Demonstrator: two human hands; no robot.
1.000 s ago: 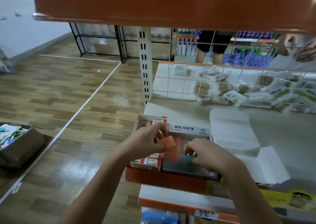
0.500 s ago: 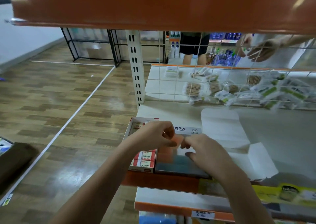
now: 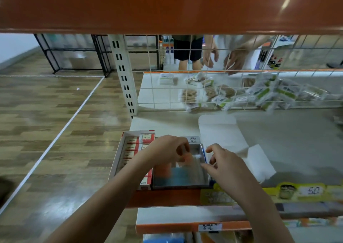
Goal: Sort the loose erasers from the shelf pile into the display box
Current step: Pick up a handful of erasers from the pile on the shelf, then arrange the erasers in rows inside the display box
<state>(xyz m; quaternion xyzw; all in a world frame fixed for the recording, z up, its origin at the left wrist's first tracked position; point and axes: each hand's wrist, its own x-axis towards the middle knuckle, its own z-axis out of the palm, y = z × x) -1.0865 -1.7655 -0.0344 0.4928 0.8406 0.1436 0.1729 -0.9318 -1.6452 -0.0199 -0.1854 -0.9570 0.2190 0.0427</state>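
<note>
- Orange eraser (image 3: pixel 187 157) pinched in left hand (image 3: pixel 167 149) fingertips, hovering over far-left part of display box (image 3: pixel 201 170); motion-blurred
- Display box: silvery tray with printed header flap at far end, sitting at near edge of white shelf (image 3: pixel 287 140), just above orange shelf lip
- Inside box: stack of orange erasers (image 3: pixel 163 168) against left wall, blue erasers (image 3: pixel 181 175) along near part of floor; rest of floor bare
- Right hand (image 3: pixel 224 166) at box's right wall, fingers loosely curled, gripping nothing; fingertips near or on rim, contact cannot tell
- Red-and-white carton (image 3: pixel 130 149) touching box's left side, rows of small packs inside
- Flattened white cardboard (image 3: pixel 222 131) on shelf right of box
- Yellow price-tag strip (image 3: pixel 306 190) on shelf edge, near right
- White wire grid (image 3: pixel 204 92) at far side of shelf; bagged toothpick packs (image 3: pixel 191 97) piled behind it
- Other person's hands (image 3: pixel 235 59) reaching over that far pile
- Wood-pattern floor (image 3: pixel 46 122) with white line on left
</note>
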